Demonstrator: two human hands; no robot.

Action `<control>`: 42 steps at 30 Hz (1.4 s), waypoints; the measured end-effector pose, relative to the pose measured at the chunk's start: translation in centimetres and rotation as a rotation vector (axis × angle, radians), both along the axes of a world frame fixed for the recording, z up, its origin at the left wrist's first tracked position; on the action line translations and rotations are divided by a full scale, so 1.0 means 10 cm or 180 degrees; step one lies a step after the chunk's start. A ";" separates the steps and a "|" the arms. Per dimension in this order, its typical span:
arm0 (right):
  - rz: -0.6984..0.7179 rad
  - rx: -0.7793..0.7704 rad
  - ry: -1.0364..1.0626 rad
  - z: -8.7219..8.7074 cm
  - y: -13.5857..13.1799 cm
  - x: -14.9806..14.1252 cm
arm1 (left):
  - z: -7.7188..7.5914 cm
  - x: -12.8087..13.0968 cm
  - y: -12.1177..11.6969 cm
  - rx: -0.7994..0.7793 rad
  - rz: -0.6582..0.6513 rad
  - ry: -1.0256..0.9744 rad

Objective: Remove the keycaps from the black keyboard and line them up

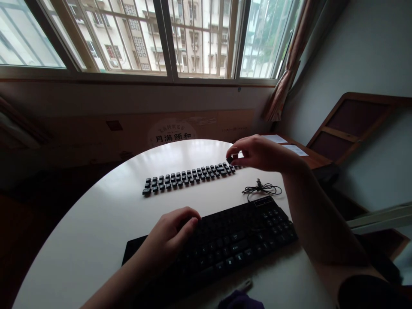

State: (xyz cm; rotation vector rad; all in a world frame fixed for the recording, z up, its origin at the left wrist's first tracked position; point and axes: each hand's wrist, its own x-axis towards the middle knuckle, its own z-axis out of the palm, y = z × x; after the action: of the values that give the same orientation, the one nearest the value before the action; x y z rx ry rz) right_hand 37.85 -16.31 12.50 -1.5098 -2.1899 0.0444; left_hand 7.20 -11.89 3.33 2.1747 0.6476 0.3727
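A black keyboard (238, 246) lies on the table at a slant, several of its upper keys bare of caps. My left hand (177, 227) rests on the keyboard's far-left part, fingers curled down onto it and their tips hidden. Farther off, my right hand (251, 152) pinches a small black keycap (229, 159) between thumb and fingers. Just below it, loose keycaps (189, 178) stand in neat rows on the tabletop; the right end of the rows is partly behind that hand.
A round white table (96, 223) carries everything. The coiled keyboard cable (262, 188) lies behind the keyboard. A purple item (240, 300) is at the near edge, beside a small grey tip. Papers (294, 149) lie on a wooden surface to the right, below a barred window (199, 38).
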 end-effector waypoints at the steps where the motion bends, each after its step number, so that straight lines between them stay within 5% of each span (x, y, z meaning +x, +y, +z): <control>1: -0.0292 -0.0182 -0.0025 -0.06 0.08 0.19 | -0.01 0.01 0.01 0.0057 -0.0070 0.0179; 5: -0.1168 -0.1032 -0.0078 -0.44 0.39 0.73 | -0.08 0.05 0.01 0.0366 -0.0316 0.0780; 10: -0.1150 -0.1428 -0.0043 -0.93 0.64 0.88 | -0.10 0.05 0.00 0.0542 -0.0421 0.0917; 14: -0.1115 -0.1572 -0.0057 -1.12 0.73 0.89 | -0.07 0.05 -0.01 0.0518 -0.0428 0.0921; 42: -0.1257 -0.1512 -0.0014 -1.23 0.75 0.95 | -0.08 0.05 0.00 0.0540 -0.0515 0.0917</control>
State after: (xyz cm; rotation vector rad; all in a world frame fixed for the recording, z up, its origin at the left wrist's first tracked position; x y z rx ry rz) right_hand 47.34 -8.86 0.18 -2.1767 -1.9257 0.4575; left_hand 7.73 -11.88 2.53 2.4496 0.6073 0.0281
